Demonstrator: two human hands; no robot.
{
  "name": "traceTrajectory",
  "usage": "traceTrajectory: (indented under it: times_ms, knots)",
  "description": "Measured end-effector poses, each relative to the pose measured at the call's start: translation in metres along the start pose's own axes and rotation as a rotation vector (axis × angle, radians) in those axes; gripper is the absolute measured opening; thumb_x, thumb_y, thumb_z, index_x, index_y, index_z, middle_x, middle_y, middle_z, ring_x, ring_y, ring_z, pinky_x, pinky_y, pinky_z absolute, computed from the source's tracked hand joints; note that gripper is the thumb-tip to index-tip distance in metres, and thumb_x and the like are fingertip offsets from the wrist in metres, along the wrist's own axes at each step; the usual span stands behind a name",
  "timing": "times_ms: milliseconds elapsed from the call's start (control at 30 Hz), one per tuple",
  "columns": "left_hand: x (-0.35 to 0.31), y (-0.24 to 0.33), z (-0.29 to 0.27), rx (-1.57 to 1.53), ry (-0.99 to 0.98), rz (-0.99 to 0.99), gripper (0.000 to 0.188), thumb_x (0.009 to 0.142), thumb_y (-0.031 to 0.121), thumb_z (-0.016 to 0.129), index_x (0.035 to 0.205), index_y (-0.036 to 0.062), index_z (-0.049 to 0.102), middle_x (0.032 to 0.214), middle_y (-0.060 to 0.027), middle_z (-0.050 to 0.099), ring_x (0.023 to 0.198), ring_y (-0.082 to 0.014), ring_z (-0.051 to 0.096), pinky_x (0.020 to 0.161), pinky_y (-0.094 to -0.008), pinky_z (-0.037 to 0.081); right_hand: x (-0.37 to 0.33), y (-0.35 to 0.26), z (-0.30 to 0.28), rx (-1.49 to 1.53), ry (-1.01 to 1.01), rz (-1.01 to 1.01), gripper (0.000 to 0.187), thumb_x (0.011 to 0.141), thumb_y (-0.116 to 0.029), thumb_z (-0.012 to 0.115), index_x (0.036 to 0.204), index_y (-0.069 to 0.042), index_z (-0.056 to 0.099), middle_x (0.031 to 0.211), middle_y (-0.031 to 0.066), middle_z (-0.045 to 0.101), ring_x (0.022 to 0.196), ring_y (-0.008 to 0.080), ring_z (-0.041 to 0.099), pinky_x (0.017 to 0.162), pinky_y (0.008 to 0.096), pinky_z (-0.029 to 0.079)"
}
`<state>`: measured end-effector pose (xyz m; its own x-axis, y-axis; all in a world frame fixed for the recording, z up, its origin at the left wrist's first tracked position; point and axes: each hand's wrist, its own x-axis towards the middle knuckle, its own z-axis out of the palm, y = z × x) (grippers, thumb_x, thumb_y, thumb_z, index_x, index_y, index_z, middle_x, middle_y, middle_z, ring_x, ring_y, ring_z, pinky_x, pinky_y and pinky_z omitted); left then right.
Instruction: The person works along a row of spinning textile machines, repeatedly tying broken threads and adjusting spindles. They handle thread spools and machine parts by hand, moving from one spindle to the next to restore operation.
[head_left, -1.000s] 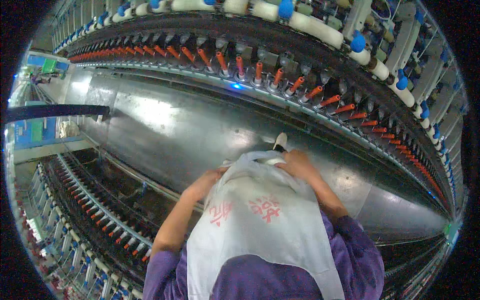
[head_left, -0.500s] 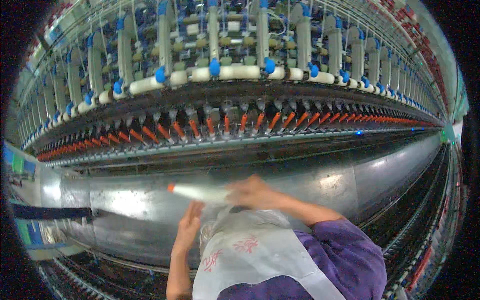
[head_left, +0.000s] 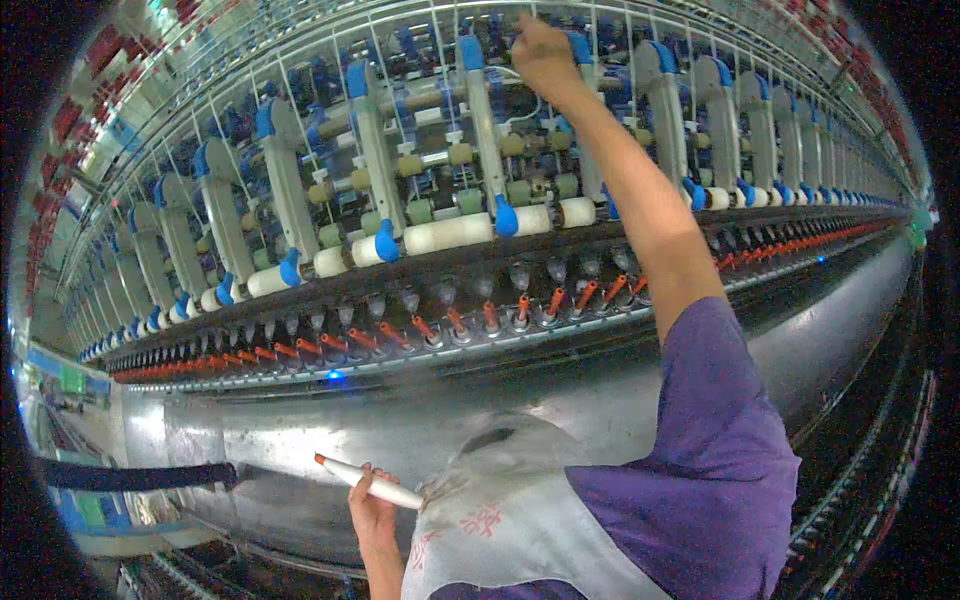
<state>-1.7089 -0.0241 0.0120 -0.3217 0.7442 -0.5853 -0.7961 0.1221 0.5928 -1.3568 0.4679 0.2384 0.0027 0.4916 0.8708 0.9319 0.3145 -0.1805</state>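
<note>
Gripping a white spool (head_left: 396, 492) in the left hand (head_left: 368, 510), we close the fingers around its middle. The spool sits tilted at the lower left, its orange tip (head_left: 319, 459) pointing left and its wide end lower, beside the apron (head_left: 540, 520); we cannot tell whether these two touch. We hold the right hand (head_left: 545, 58) high at the machine (head_left: 430, 160), near the blue caps (head_left: 470, 52) on its grey arms (head_left: 486, 140). Its fingers appear partly curled; we cannot tell whether they grip anything. Left of the right forearm (head_left: 640, 190), we see white rollers (head_left: 450, 234) and, below them, a row of orange pegs (head_left: 490, 317). Shiny grey floor (head_left: 260, 430) lies between machine and apron.
</note>
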Motion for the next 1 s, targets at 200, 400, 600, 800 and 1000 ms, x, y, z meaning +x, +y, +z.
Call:
traceTrajectory:
  times_ms: [200,400,600,800,1000]
  knots:
    - [0.003,-0.017,0.013,-0.122,0.179,0.063,0.016,0.087,0.007,0.056,0.1,0.0011,0.048,0.08,-0.0074,0.051,0.074,-0.0196,0.052,0.072,-0.0373,0.046,0.012,-0.089,-0.017,0.81,-0.014,-0.321,0.023,0.09,-0.012,0.047,0.071,0.001,0.049,0.058,0.0122,0.048,0.047,0.0207,0.041,0.047,0.0348,0.035]
    - [0.012,-0.021,0.013,-0.148,0.251,0.018,0.02,0.085,0.009,0.056,0.103,0.0008,0.051,0.082,-0.0081,0.054,0.075,-0.0209,0.055,0.077,-0.039,0.047,0.014,-0.177,0.034,0.861,-0.4,-0.372,0.016,0.087,-0.006,0.048,0.091,0.002,0.061,0.068,0.0151,0.056,0.055,0.0239,0.051,0.054,0.0376,0.041]
    - [0.011,-0.016,0.015,-0.067,0.144,0.06,0.031,0.082,0.013,0.062,0.109,-0.0001,0.051,0.088,-0.0086,0.055,0.079,-0.0211,0.056,0.075,-0.035,0.048,0.024,-0.208,0.132,0.596,-0.551,-0.757,0.029,0.086,-0.004,0.05,0.06,-0.003,0.037,0.06,0.0082,0.023,0.051,0.0189,0.018,0.05,0.0379,0.025]
    - [0.016,-0.001,-0.016,-0.158,0.205,0.098,0.022,0.083,0.012,0.061,0.099,0.0006,0.051,0.085,-0.0076,0.054,0.079,-0.0189,0.054,0.074,-0.0337,0.046,0.015,-0.184,0.204,0.297,-0.477,-0.69,0.019,0.084,-0.011,0.051,0.1,-0.005,0.041,0.091,0.0149,0.045,0.082,0.0323,0.04,0.074,0.044,0.035]
    - [0.05,0.045,-0.077,-0.232,0.2,-0.027,0.023,0.084,0.013,0.061,0.101,0.0026,0.05,0.085,-0.0084,0.054,0.08,-0.0201,0.055,0.074,-0.034,0.047,0.02,-0.16,0.212,0.213,-0.459,-0.52,0.044,0.082,-0.018,0.053,0.124,-0.007,0.046,0.109,0.0196,0.06,0.103,0.0416,0.054,0.087,0.048,0.043]
